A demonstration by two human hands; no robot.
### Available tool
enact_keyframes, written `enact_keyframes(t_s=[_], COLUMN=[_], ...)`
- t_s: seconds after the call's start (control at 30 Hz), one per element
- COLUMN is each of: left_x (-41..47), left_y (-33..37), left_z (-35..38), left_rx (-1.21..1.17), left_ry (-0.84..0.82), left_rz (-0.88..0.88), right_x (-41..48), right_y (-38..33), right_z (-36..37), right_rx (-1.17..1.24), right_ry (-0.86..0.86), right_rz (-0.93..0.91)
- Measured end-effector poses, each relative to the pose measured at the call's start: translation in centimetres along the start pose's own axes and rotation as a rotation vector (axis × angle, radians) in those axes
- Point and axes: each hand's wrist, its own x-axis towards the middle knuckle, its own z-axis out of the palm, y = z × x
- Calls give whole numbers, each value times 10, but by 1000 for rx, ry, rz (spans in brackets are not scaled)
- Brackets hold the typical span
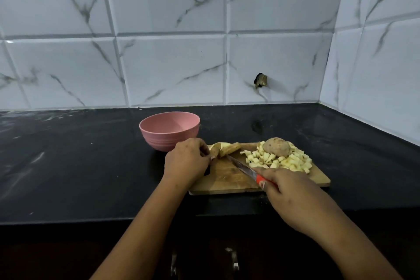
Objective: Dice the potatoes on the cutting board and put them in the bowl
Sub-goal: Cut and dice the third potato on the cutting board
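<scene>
A wooden cutting board (pixel 222 179) lies on the black counter. At its far left corner lie potato slices (pixel 227 148), and my left hand (pixel 187 161) holds them with curled fingers. My right hand (pixel 286 186) grips the red handle of a knife (pixel 244 167), whose blade tip points at the slices. A heap of diced potato (pixel 281 161) covers the board's right side, with a whole unpeeled potato (pixel 277 146) sitting on the heap. A pink bowl (pixel 169 130) stands behind the board's left corner; its visible inside holds nothing.
The black counter (pixel 79 166) runs left and right of the board. White marble-pattern tile walls (pixel 170 52) close off the back and the right side. The counter's front edge lies just below the board.
</scene>
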Motion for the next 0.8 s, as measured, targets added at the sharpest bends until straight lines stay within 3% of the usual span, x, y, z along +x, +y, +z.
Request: enact_keyframes(t_s=[0.3,0.53,0.8], left_x=[5,-5,-15], left_y=[5,13,30], left_z=[-4,-1,14], left_rx=[17,30,36], left_ry=[-147,-91,-145], left_rz=[-70,-75,10], right_x=[1,0,5], right_y=[1,11,25], right_z=[-3,-2,-9], right_rx=[12,55,148], right_ry=[41,18,54], right_rz=[5,11,38])
